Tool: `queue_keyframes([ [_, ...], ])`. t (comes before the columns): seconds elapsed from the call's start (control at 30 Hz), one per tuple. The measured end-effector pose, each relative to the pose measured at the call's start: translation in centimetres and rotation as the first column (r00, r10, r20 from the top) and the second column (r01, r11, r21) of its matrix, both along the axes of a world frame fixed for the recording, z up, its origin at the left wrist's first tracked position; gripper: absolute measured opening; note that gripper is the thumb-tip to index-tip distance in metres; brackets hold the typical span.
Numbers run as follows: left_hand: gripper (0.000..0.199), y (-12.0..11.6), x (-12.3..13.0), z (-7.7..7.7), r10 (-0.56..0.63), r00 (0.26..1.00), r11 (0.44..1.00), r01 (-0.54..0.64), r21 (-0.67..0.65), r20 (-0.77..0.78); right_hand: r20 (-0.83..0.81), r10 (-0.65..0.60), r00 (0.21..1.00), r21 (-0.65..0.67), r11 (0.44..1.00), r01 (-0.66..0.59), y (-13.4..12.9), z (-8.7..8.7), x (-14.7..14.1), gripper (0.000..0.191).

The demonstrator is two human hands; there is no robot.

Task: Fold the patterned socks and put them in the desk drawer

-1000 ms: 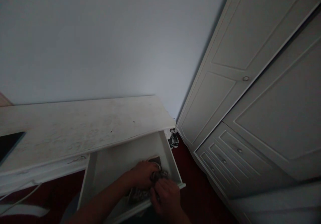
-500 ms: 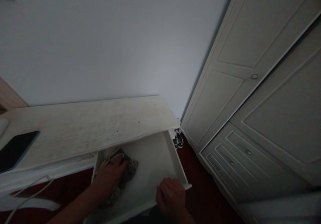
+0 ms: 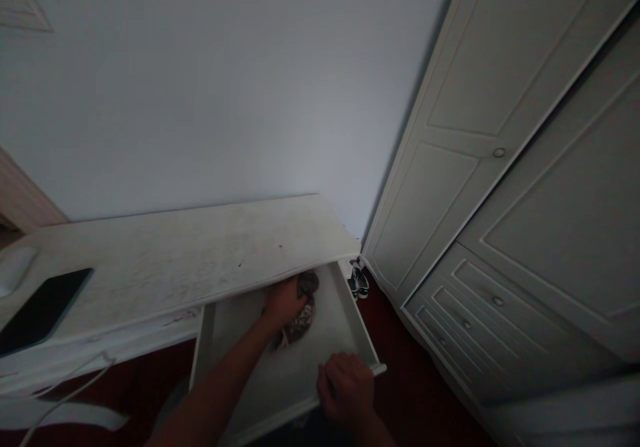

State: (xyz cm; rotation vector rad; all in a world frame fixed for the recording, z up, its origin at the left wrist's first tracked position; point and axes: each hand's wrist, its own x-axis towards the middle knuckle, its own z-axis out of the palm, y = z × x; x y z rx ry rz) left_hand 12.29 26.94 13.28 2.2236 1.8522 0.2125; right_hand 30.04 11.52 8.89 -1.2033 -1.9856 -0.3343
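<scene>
A white drawer (image 3: 345,320) is pulled out from under a worn white desk top (image 3: 185,247). Deep inside it, toward the back, my left hand (image 3: 283,307) is closed on a patterned brown-grey cloth (image 3: 301,320). The cloth is bunched up and hangs or lies below the fingers; whether it touches the drawer bottom I cannot tell. My right hand (image 3: 347,387) is curled over the drawer's front edge near its right corner, fingers wrapped around the rim.
A dark tablet or phone (image 3: 45,307) and a white object (image 3: 16,268) lie on the desk's left side. A white cable (image 3: 70,393) hangs below. To the right stand black-and-white shoes (image 3: 358,280) and a white wardrobe (image 3: 450,187) with drawers (image 3: 467,320).
My left hand has moved right and deeper into the drawer, carrying the cloth from the left side. My right hand has stayed on the front edge. The view has shifted slightly.
</scene>
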Motion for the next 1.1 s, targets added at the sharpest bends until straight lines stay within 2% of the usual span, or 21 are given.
queue_keyframes([
  [0.1,0.060,-0.5,3.1,-0.3,-0.148,0.988,0.988,0.150,-0.048,0.045,0.008,0.009,1.000,0.000,1.000,-0.009,0.0,-0.1,0.2,0.026],
  [0.2,0.057,-1.7,4.6,-0.7,-0.325,0.942,0.937,0.333,-0.106,0.088,0.004,0.010,1.000,0.013,1.000,-0.010,-0.1,-0.3,0.4,0.023],
  [0.3,0.050,-2.9,3.8,-1.0,-0.458,0.881,0.866,0.473,-0.163,0.122,0.000,0.000,1.000,0.042,0.999,0.000,-0.1,-0.7,0.4,0.021],
  [0.4,0.050,-4.5,1.0,-1.2,-0.505,0.853,0.813,0.522,-0.258,0.132,-0.008,-0.021,1.000,0.060,0.998,0.022,0.0,-1.1,0.3,0.020],
  [0.47,0.065,-6.0,-1.7,-1.5,-0.486,0.867,0.797,0.493,-0.348,0.112,-0.016,-0.022,1.000,0.064,0.998,0.023,0.0,-1.3,0.3,0.021],
  [0.6,0.093,-9.2,-7.2,-1.7,-0.346,0.938,0.853,0.304,-0.424,-0.023,0.005,0.005,1.000,0.072,0.997,-0.006,0.2,-1.6,0.3,0.020],
  [0.67,0.096,-10.1,-9.3,-1.4,-0.244,0.963,0.875,0.169,-0.454,-0.112,0.001,-0.002,1.000,0.091,0.996,0.002,0.4,-1.8,0.3,0.020],
  [0.73,0.089,-10.3,-10.5,-1.1,-0.136,0.968,0.896,0.029,-0.444,-0.212,-0.024,-0.010,1.000,0.115,0.993,0.013,0.5,-2.0,0.2,0.021],
  [0.8,0.080,-9.8,-10.8,-0.9,-0.058,0.958,0.918,-0.059,-0.393,-0.281,-0.026,-0.006,1.000,0.126,0.992,0.009,0.6,-1.9,0.2,0.021],
  [0.9,0.074,-8.1,-10.2,-0.8,-0.006,0.959,0.942,-0.089,-0.323,-0.284,0.026,-0.004,1.000,0.116,0.993,0.001,0.5,-1.5,0.4,0.021],
  [1.1,0.072,-2.6,-6.8,-0.4,0.067,0.994,0.986,-0.079,-0.150,-0.087,0.019,-0.030,0.999,0.130,0.991,0.027,0.4,-1.5,0.3,0.022],
])
